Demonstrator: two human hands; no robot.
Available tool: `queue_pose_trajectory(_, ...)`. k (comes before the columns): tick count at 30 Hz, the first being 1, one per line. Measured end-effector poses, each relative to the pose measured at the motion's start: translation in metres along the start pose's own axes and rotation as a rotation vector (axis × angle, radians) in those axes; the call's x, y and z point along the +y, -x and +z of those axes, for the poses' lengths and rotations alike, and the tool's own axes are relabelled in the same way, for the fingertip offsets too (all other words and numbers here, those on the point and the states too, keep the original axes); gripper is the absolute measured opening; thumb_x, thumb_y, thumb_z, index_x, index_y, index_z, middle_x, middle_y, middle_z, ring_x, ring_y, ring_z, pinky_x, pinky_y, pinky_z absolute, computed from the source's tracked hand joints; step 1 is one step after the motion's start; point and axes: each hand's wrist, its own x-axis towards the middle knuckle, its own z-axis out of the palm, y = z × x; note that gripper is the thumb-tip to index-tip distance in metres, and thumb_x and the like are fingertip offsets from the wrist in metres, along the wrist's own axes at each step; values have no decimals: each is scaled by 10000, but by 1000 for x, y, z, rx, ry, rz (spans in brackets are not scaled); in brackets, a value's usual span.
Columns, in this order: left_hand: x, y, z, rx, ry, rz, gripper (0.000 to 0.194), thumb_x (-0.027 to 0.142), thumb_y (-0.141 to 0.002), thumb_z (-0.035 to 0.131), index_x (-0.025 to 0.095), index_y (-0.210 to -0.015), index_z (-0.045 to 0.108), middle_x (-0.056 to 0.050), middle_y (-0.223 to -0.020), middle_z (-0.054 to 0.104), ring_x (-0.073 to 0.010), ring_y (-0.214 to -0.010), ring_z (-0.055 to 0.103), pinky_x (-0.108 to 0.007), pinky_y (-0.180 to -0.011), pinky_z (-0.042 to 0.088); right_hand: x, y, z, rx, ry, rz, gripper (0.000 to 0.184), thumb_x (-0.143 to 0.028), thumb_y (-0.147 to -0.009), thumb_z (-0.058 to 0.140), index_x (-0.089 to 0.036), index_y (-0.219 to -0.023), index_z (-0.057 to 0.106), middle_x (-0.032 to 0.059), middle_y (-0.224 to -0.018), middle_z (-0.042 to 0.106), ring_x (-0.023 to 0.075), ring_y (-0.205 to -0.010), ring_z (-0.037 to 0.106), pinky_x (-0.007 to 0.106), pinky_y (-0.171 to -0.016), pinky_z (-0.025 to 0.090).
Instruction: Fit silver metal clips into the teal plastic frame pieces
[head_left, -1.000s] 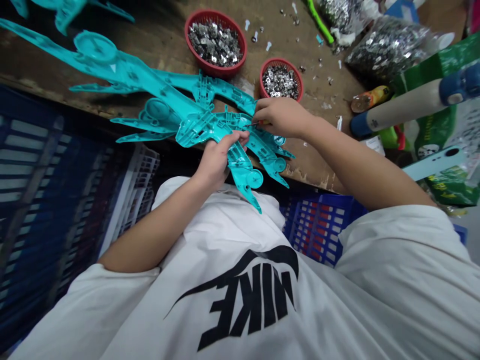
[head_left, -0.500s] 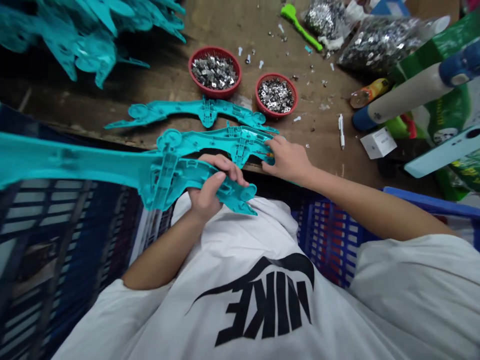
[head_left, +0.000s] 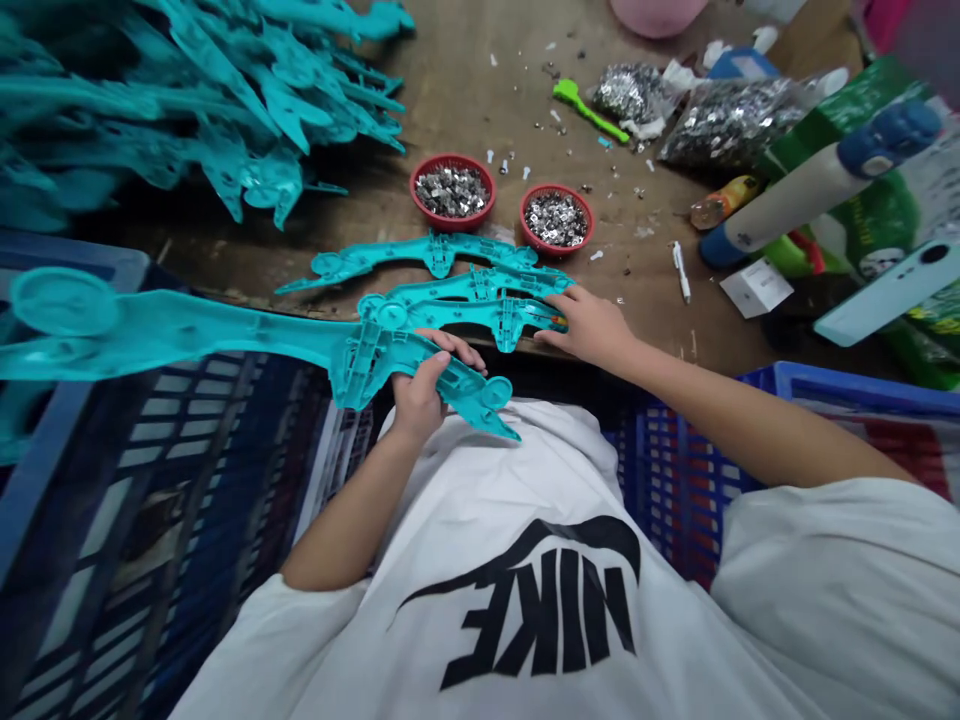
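The left hand (head_left: 424, 395) is closed around a long teal plastic moulding (head_left: 352, 355), whose far end runs off the left edge of the view above a blue plastic crate (head_left: 97, 470). The right hand (head_left: 589, 328) lies across the end of a second teal moulding (head_left: 465, 292). Its fingers hide a small orange-and-metal item (head_left: 559, 322) that is too covered to identify, and I cannot tell whether that hand grips anything. A third teal moulding (head_left: 435, 254) lies just beyond on the worn wooden table (head_left: 637, 290). A heap of teal mouldings (head_left: 225, 120) is cut off at the top left. Two red baskets (head_left: 452, 160) (head_left: 556, 190) hold small metal clips, with more in clear bags (head_left: 727, 122) and scattered nearby, beside a green brush (head_left: 589, 112) and a white pen (head_left: 681, 270).
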Motion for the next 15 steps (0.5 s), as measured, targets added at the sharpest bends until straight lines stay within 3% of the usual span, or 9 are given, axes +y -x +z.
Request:
queue_pose_trajectory(3, 11, -2, -5, -11, -56, 120, 427, 580, -912, 1009, 299, -947, 688, -1, -793, 733, -282, -762, 807, -505, -824, 778, 29, 5, -12, 106, -19, 68, 674, -647, -1150, 783, -236, -1684, 800, 228, -1633, 786, 481, -1299, 809, 539, -1014, 630)
queue_pose_trajectory(5, 10, 3, -15, -5, -121, 219, 397, 563, -984, 981, 304, -984, 680, 5, -836, 748, -271, -803, 811, -503, -896, 772, 63, 9, -16, 119, -17, 219, 594, -620, -1197, 719, -192, -1588, 851, 251, -1516, 839, 479, -1320, 791, 528, -1023, 610)
queue_pose_trajectory(9, -10, 17, -36, 25, -306, 395, 312, 520, -1117, 870, 309, -1066, 645, 6, -981, 773, -259, -964, 837, -498, -1025, 753, 116, 3, -18, -58, 21, 440, 493, -352, -1191, 774, -32, -1560, 846, 339, -1510, 832, 410, -1291, 794, 455, -1040, 572)
queue_pose_trajectory(12, -24, 29, -41, 2, -340, 449, 270, 466, -1139, 808, 311, -1080, 595, 23, -1001, 742, -244, -967, 824, -506, -1042, 749, 122, -13, -36, -48, -33, 490, 489, -264, -1152, 857, 28, -1545, 839, 350, -1603, 784, 303, -1287, 808, 385, -1093, 550)
queue_pose_trajectory(15, -29, 40, -40, -56, -367, 468, 239, 424, -1114, 751, 311, -1078, 542, 45, -951, 683, -233, -892, 796, -496, -971, 747, 118, -25, -64, 105, -117, 568, 389, -344, -1221, 812, -19, -1430, 863, 184, -1551, 816, 245, -1317, 817, 386, -1212, 600)
